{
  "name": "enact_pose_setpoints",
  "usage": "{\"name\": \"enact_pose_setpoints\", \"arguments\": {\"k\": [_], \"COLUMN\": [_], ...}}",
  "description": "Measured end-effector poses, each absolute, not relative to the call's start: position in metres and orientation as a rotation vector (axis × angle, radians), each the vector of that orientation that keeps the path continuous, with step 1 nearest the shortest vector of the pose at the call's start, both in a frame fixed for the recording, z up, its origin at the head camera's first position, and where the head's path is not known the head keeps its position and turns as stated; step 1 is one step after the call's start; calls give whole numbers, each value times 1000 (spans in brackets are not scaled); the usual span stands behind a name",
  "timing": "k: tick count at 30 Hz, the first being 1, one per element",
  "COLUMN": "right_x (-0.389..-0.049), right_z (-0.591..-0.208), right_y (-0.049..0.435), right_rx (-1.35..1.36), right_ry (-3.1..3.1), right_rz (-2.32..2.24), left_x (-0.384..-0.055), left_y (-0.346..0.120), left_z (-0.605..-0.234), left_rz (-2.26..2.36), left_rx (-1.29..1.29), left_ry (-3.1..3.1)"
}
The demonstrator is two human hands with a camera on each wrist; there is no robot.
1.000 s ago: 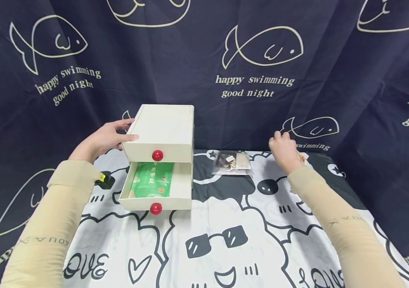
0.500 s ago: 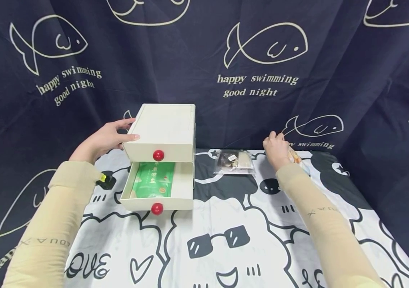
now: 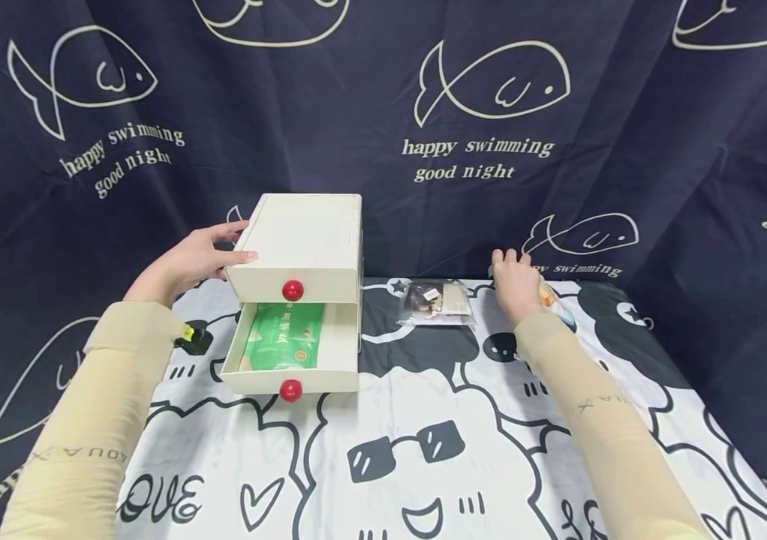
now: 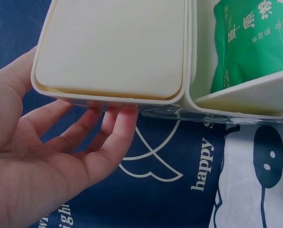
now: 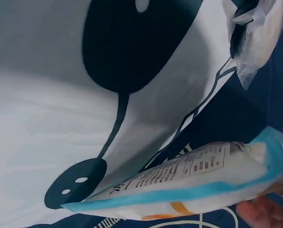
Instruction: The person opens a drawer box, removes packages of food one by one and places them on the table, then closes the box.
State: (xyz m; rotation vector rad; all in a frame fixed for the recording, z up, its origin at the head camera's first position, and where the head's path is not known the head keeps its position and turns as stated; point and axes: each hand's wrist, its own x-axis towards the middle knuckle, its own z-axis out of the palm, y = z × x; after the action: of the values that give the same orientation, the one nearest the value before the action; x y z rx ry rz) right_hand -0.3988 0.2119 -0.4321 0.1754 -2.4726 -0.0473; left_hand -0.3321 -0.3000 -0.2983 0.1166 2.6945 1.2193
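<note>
Whole layout: the lower drawer (image 3: 336,382) of a white drawer cabinet (image 3: 305,225) lies left and near of the right hand (image 3: 515,285); a clear bag (image 3: 437,304) sits between. The held pouch (image 5: 193,175) has its long axis running from the right fingers toward the right and near.
Curtain (image 3: 289,112): dark blue cloth at the far side, softly folded, with pale outlined fish and lettering.
Table (image 3: 491,495): covered in white cloth with black cartoon drawings, slightly wrinkled.
White drawer cabinet: boxy, smooth, rounded corners, apparently plastic; upper drawer in.
Lower drawer: pulled out toward the near side, its right part bare.
Left hand (image 3: 190,259): nearer to the cabinet, fingers bent against its left side, thumb at the top edge.
Right hand: fingers clamped on one end of the held pouch.
Held pouch: at the far right, white with blue edging, printed text and orange marks; cannot tell whether it touches the table.
Green pouch (image 3: 284,337): soft, glossy, in the lower drawer's left part.
Clear bag: crinkled film, dark and pale contents.
Black object (image 3: 196,341): yellow-tipped, by the left sleeve.
Knobs (image 3: 291,390): two red, glossy balls.
</note>
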Motion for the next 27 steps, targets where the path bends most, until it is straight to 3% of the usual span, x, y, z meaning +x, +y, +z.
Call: {"name": "enact_pose_setpoints", "arguments": {"k": [27], "right_x": [-399], "right_z": [-457], "right_y": [213], "right_rx": [319], "right_ry": [-2682], "right_rz": [-90], "left_x": [-331], "left_y": [-301], "left_z": [-299], "left_rz": [1230], "left_rx": [117], "left_ry": [2690]}}
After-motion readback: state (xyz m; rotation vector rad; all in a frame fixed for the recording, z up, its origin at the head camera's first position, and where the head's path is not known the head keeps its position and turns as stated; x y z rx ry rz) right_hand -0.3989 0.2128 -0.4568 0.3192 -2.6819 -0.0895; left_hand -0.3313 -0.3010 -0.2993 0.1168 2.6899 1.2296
